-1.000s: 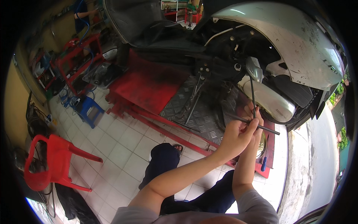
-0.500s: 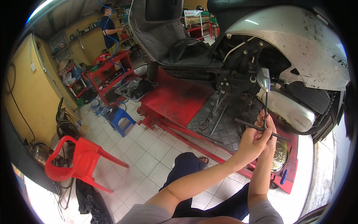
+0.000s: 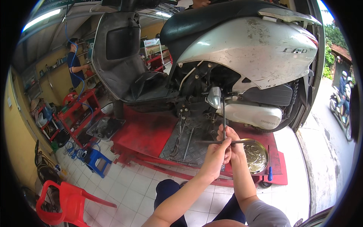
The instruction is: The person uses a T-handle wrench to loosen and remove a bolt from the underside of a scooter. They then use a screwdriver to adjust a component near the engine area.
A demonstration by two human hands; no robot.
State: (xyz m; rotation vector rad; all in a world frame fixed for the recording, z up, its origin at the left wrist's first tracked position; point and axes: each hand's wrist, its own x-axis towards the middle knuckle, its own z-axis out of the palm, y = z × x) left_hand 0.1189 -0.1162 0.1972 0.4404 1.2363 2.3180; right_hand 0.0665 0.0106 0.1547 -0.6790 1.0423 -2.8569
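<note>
My left hand point(image 3: 218, 156) and my right hand point(image 3: 235, 143) are closed together on a dark T-handle wrench point(image 3: 224, 115), around the joint of its crossbar and shaft. The crossbar sticks out on both sides of my hands. Its shaft points up and away toward the open side of a raised silver scooter point(image 3: 223, 51). The tip reaches beside a silver rounded part point(image 3: 214, 97) on that side; whether it sits on a fastener cannot be made out. Below and right of this stands the scooter's silver engine-side cover point(image 3: 251, 115).
Under the scooter is a red lift platform point(image 3: 145, 132) with a brassy round tray point(image 3: 257, 157) and a blue-handled screwdriver point(image 3: 270, 172). A red chair point(image 3: 72, 202) and blue stool point(image 3: 97, 162) stand left. Another person point(image 3: 75, 66) is at the back; a motorbike point(image 3: 342, 106) is outside.
My view has swung right and up, showing more of the scooter and the street. Both hands still hold the wrench, its shaft now beside the silver rounded part rather than below it.
</note>
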